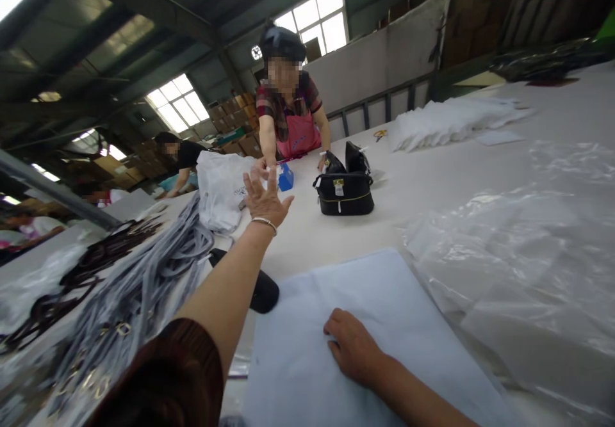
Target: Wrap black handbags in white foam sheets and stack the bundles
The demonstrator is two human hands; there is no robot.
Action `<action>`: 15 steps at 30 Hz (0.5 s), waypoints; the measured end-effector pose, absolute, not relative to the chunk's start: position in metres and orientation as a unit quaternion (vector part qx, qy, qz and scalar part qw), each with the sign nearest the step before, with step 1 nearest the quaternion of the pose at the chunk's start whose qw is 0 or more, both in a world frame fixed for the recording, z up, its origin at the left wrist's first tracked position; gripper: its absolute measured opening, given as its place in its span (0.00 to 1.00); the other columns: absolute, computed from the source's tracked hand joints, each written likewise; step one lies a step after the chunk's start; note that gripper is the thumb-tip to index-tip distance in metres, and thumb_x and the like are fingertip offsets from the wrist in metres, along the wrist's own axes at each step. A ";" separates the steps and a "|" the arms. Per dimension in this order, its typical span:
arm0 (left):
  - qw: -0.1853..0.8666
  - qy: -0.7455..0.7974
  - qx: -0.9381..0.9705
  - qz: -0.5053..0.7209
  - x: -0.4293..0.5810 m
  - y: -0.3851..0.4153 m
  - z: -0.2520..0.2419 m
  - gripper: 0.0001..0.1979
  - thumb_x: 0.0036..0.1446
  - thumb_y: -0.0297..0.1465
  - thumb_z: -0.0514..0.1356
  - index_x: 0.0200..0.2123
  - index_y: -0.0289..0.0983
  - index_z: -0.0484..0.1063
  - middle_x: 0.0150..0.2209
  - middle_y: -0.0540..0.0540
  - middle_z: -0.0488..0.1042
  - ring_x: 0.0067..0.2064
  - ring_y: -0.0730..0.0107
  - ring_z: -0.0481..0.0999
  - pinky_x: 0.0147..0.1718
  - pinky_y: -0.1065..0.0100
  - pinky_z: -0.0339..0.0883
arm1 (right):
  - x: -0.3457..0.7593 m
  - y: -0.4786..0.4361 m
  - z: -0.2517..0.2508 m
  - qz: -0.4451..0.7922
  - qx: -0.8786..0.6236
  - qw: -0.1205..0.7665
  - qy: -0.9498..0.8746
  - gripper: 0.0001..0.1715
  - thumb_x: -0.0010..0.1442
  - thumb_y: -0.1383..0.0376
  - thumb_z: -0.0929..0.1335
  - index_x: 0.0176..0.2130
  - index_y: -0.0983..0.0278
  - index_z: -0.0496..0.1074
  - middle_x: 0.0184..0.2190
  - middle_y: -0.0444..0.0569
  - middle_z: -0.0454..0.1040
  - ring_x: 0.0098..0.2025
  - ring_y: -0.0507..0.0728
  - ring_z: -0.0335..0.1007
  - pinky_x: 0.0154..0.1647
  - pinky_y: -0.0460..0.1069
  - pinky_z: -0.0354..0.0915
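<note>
Stretched far across the table, my left hand (266, 201) has its fingers spread and holds nothing I can see. Just beyond it is a co-worker's hand (262, 167), beside a small blue box (286, 177); whether the hands touch I cannot tell. My right hand (353, 348) rests on a pale blue sheet (398, 312), fingers loosely curled with nothing visible in them. Under my left forearm lies a black item (264, 294), partly hidden. A black bag (346, 195) with a zip and tag stands upright past the sheet, with more black pieces behind it.
Grey straps (158, 267) with metal buckles pile at the left, near dark brown straps (103, 260). A white plastic bag (223, 187) sits behind them. Clear plastic bags (528, 280) cover the right side. White sheets (451, 123) and yellow-handled scissors (380, 134) lie farther back. A co-worker (293, 110) leans opposite.
</note>
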State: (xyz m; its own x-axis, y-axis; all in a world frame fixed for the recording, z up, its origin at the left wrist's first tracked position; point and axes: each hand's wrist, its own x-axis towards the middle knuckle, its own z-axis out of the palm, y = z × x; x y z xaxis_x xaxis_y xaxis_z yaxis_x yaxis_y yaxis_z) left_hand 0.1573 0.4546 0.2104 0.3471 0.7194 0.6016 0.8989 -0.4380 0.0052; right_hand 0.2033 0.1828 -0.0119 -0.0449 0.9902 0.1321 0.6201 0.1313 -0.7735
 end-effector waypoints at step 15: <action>0.163 -0.384 -0.898 -0.138 0.136 0.514 0.205 0.14 0.64 0.26 0.51 0.41 0.32 0.77 0.46 0.32 0.74 0.56 0.50 0.69 0.50 0.53 0.66 | 0.202 0.179 -0.015 0.227 -0.604 0.328 -0.690 0.11 0.59 0.76 0.65 0.39 0.64 0.72 0.42 0.51 0.69 0.44 0.59 0.63 0.49 0.53 0.62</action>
